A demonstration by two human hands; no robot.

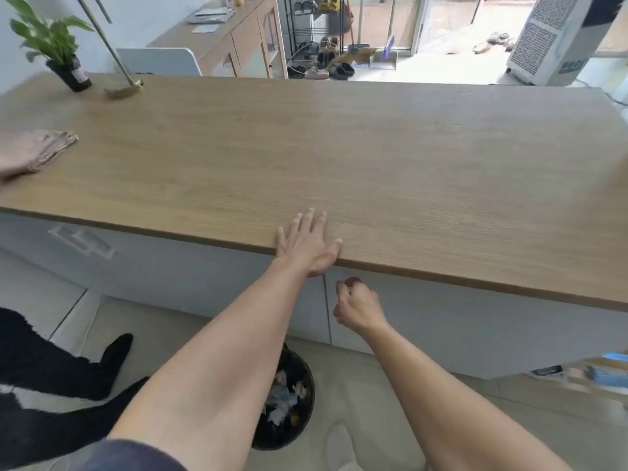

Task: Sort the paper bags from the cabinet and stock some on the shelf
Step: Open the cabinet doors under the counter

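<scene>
Two hands working. Nearest, my right hand (360,311) has its fingers curled round the dark knob (352,282) of the cabinet door (475,328), just under the table's near edge. The door is shut and the knob sits by the seam, so I judge the pull comes straight toward me. My left hand (307,246) lies flat on the table (373,147) at that edge, fingers straight, holding nothing. No paper bags visible; presumably behind the door. At the far left edge, another hand (23,151) rests on a brown crumpled wad (59,142), unidentifiable.
</scene>
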